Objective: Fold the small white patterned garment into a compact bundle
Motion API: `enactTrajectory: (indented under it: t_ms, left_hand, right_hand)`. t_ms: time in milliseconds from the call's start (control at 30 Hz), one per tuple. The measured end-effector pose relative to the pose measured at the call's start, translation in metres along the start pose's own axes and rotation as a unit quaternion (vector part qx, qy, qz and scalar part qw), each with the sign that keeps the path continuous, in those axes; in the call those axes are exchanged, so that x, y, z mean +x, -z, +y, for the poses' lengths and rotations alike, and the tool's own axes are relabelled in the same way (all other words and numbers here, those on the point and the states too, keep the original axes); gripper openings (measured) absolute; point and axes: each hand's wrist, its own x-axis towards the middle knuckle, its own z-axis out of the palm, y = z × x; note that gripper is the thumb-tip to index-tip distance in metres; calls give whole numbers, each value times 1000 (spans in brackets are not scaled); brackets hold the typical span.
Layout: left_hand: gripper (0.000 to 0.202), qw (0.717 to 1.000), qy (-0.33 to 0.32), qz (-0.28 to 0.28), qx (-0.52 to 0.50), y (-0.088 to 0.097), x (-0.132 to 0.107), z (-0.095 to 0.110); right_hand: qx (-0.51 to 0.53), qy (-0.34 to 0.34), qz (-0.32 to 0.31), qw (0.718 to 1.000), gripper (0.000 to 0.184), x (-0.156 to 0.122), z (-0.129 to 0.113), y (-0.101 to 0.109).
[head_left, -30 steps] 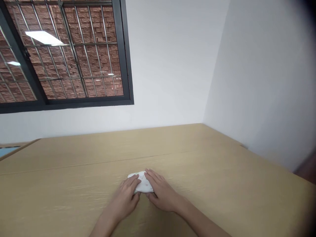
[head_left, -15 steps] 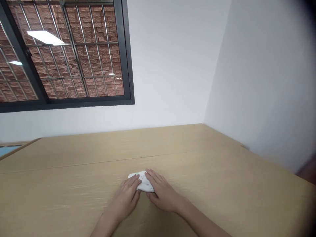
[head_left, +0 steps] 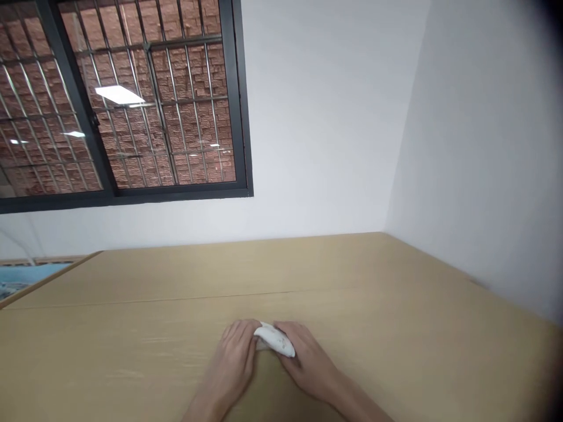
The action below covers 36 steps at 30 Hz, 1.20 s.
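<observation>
A small folded white cloth point(head_left: 275, 339) lies on the light wooden table point(head_left: 396, 328), pinched between both of my hands. My left hand point(head_left: 235, 354) has its fingers curled against the cloth's left side. On the right side, my right hand point(head_left: 308, 360) curls its fingers over the cloth's edge. The cloth looks bunched up and slightly lifted between the fingertips; its underside is hidden.
The table runs into a corner of two white walls point(head_left: 334, 129). A black-framed window point(head_left: 132, 117) with metal bars and a brick wall behind it is at upper left. A table seam crosses behind my hands.
My fingers lay flat on the cloth before; now both hands have curled and gathered it into a narrower bundle. The view has shifted slightly, tilting upward and left.
</observation>
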Motion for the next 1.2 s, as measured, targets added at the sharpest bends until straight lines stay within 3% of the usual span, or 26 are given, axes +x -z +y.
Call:
enactTrajectory:
  t_ms: [233, 500, 833, 1200]
  left_hand:
    - [21, 995, -31, 87, -33, -3, -2, 0]
    - [23, 994, -21, 109, -9, -6, -4, -5]
    - [25, 998, 36, 40, -10, -8, -4, -10]
    - [27, 997, 74, -25, -13, -8, -2, -3]
  right_hand:
    - [9, 6, 57, 998, 44, 1, -6, 4]
    - [24, -37, 61, 997, 43, -2, -7, 1]
    - [47, -77, 42, 995, 50, -4, -11, 1]
    - [54, -82, 20, 995, 50, -4, -11, 3]
